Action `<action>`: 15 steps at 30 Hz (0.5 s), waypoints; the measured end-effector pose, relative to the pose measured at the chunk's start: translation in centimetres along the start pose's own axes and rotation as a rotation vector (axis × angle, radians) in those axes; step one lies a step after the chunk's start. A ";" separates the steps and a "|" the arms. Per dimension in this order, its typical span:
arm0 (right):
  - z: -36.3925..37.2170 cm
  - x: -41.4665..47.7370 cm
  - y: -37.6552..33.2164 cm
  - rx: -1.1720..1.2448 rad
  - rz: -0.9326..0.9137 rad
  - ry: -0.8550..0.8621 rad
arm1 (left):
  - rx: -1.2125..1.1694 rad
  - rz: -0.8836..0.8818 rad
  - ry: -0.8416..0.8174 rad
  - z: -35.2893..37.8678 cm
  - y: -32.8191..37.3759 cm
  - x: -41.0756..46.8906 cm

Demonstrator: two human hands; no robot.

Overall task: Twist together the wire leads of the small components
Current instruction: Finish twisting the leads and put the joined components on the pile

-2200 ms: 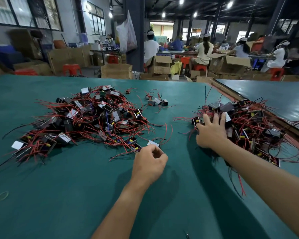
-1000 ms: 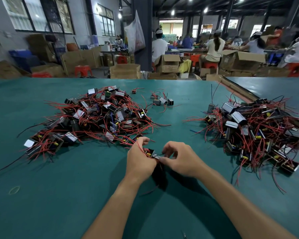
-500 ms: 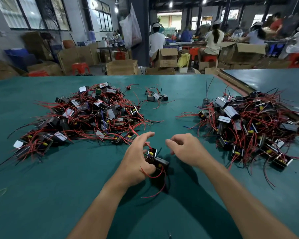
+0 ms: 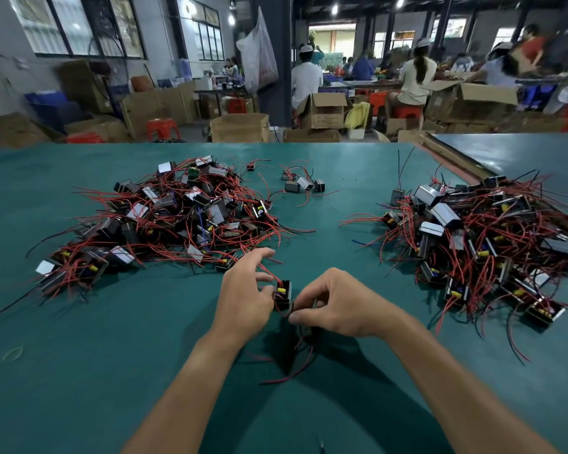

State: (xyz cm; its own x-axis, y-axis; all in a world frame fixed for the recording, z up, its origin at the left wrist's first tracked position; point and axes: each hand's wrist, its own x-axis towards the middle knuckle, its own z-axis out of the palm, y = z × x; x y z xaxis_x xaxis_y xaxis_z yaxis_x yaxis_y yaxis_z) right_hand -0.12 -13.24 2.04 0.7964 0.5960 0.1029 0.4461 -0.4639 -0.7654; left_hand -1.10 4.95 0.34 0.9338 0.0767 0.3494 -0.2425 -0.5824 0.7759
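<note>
Right hand (image 4: 338, 306) has closed in on the left hand (image 4: 243, 299), mid-table (image 4: 79, 371).
The left grips the component (image 4: 283, 291), standing upright; the right pinches its red leads (image 4: 276, 381), which trail toward the near edge.

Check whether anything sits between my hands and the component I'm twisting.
Nothing visible does. The left hand holds the small component, and the right hand pinches its wire leads just below it. The left pile and right pile lie farther back, off to either side, not between.
</note>
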 end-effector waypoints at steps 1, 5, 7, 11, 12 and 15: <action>0.1 0.0 0.0 -0.011 -0.007 0.005 | 0.026 0.011 0.016 -0.1 0.1 0.0; 0.5 0.1 -0.1 -0.113 -0.015 0.069 | 0.138 -0.009 0.109 -0.3 -0.2 0.0; 0.4 0.1 -0.2 -0.135 -0.013 0.081 | 0.190 -0.062 0.127 -0.6 -0.6 0.3; 1.2 0.5 -0.7 -0.366 -0.043 0.022 | 0.149 -0.219 0.032 -1.1 -0.8 0.6; 1.6 0.6 -0.9 -0.419 -0.048 0.017 | 0.146 -0.238 0.018 -1.1 -0.7 0.6; 1.9 0.8 -1.0 -0.452 -0.052 0.034 | 0.102 -0.247 -0.087 -1.7 -0.7 0.6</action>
State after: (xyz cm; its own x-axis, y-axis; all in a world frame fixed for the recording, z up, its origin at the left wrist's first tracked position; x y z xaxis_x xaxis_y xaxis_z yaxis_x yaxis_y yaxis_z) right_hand -0.73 -11.02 1.70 0.7780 0.6074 0.1606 0.6131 -0.6781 -0.4052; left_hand -0.79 6.80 0.87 0.9816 0.1590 0.1060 0.0190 -0.6335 0.7735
